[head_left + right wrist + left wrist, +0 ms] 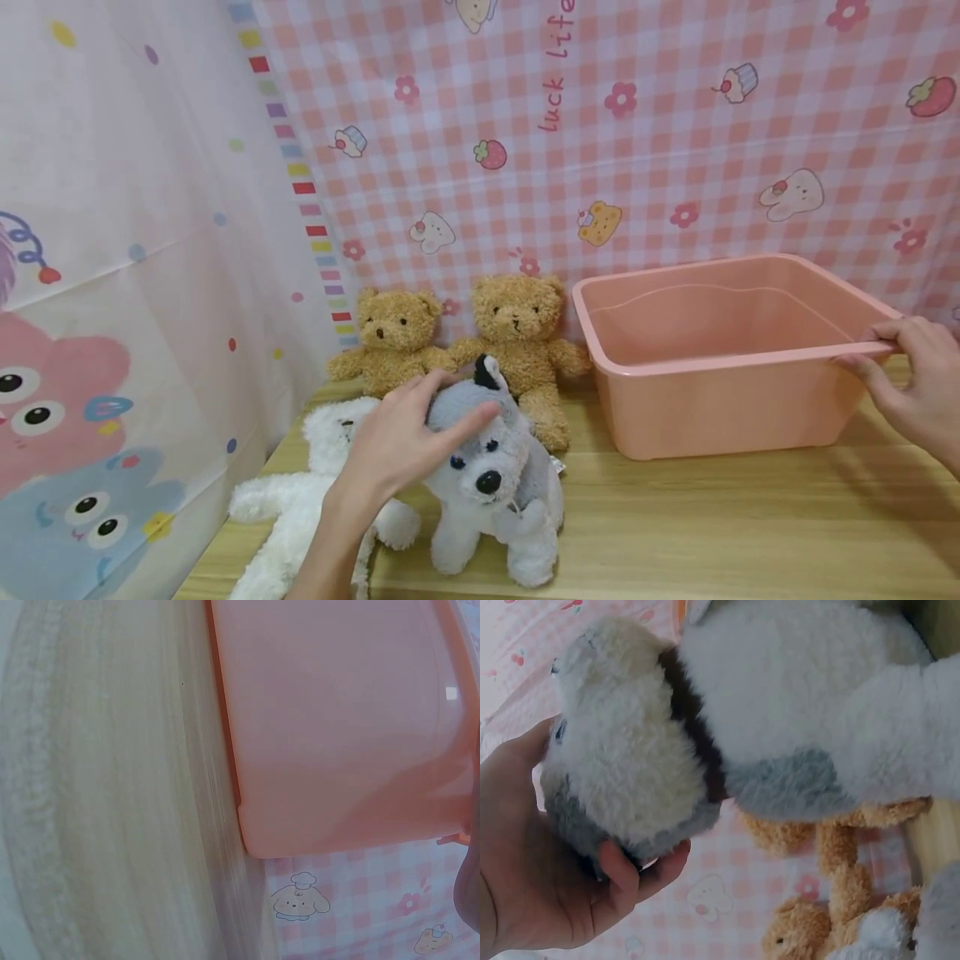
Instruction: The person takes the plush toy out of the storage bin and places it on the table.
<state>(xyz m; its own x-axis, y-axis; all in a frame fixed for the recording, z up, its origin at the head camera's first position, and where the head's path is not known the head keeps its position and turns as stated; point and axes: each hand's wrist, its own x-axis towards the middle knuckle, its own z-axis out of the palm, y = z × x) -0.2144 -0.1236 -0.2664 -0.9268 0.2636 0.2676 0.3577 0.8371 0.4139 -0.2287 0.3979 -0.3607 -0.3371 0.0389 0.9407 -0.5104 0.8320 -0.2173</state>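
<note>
A grey-and-white plush husky (491, 479) sits on the wooden table. My left hand (401, 433) grips its head from above, thumb across the brow and fingers behind the ear. In the left wrist view the curled fingers of the left hand (570, 862) wrap the back of the head, and a dark band shows at the husky's neck (694, 720). At the right, my right hand (918, 383) pinches the front right corner of the rim of a pink plastic bin (735, 408). Only a sliver of the right hand (469, 877) shows in the right wrist view.
Two brown teddy bears (517, 333) sit behind the husky against the pink checked cloth (645, 150). A white plush toy (281, 517) lies at the left, partly hidden by my left arm. Bare wooden tabletop (697, 525) lies in front of the bin. A white patterned cloth (180, 208) hangs at the left.
</note>
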